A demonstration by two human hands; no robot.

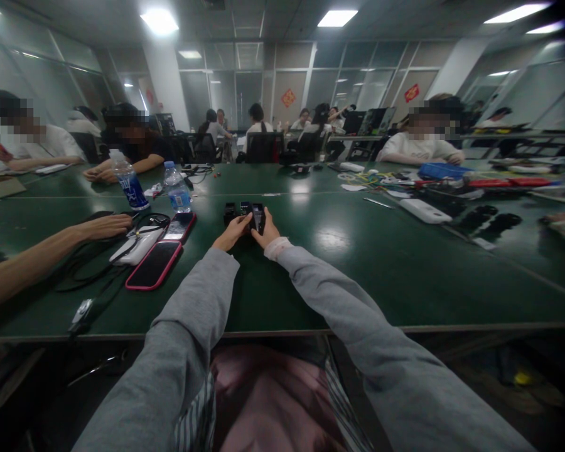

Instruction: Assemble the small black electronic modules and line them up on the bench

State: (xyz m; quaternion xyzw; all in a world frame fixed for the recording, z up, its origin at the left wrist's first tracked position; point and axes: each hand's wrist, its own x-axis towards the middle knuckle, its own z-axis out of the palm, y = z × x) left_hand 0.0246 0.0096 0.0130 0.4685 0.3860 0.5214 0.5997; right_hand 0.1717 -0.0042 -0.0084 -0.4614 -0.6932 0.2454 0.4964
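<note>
Both my arms, in grey sleeves, reach forward over a dark green table (358, 270). My left hand (231, 232) and my right hand (266, 233) close together around a small black device (258, 216) held just above the table. Two more small black blocks (230, 212) stand right beside it on the left. What the device is cannot be made out.
Two phones in pink-red cases (154, 263) lie to the left, beside a neighbour's bare arm (51, 251), black cables and a white pack. Two water bottles (176, 187) stand behind them. At right lie a white power bank (426, 210), tools and black parts. Several people sit around the table.
</note>
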